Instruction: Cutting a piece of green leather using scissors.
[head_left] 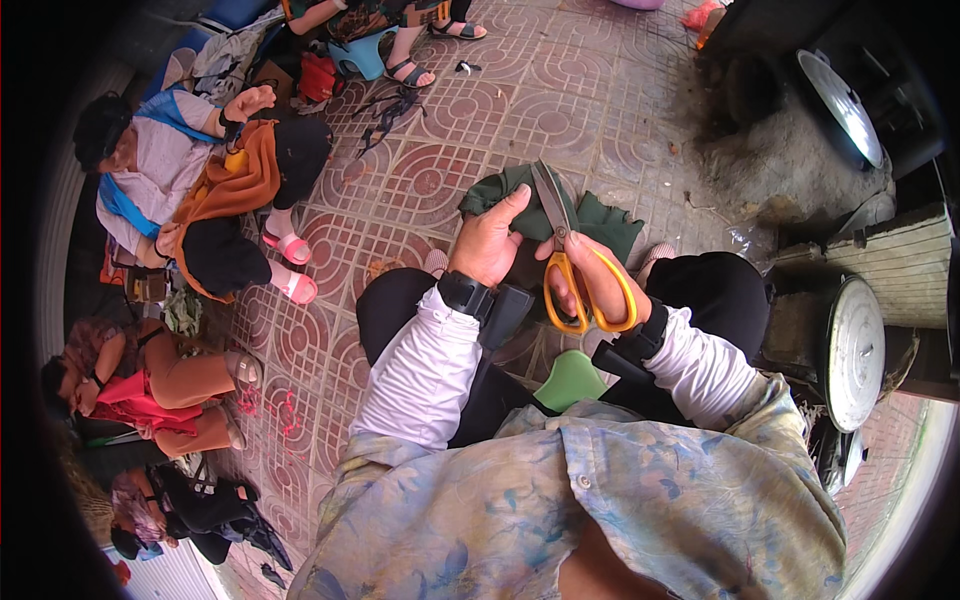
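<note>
My right hand (pixel 597 268) is wrapped round a pair of scissors (pixel 560 237) with yellow loop handles. Their metal blades point away from me and lie nearly together over a dark green cloth (pixel 612 226). On the cloth's left side, my left hand (pixel 487 242) grips it with the thumb on top; its other fingers are partly hidden. The bunched cloth hangs between my knees, spreading behind and to the right of the blades. Whether the blades have fabric between them I cannot tell.
A light green plastic seat (pixel 570 382) shows below my hands. Metal pot lids (pixel 855 352) stand at the right beside a grey clay stove (pixel 790 160). Several seated people (pixel 190 190) with fabric line the left. Dark cloth strips (pixel 390 112) lie on the patterned paving.
</note>
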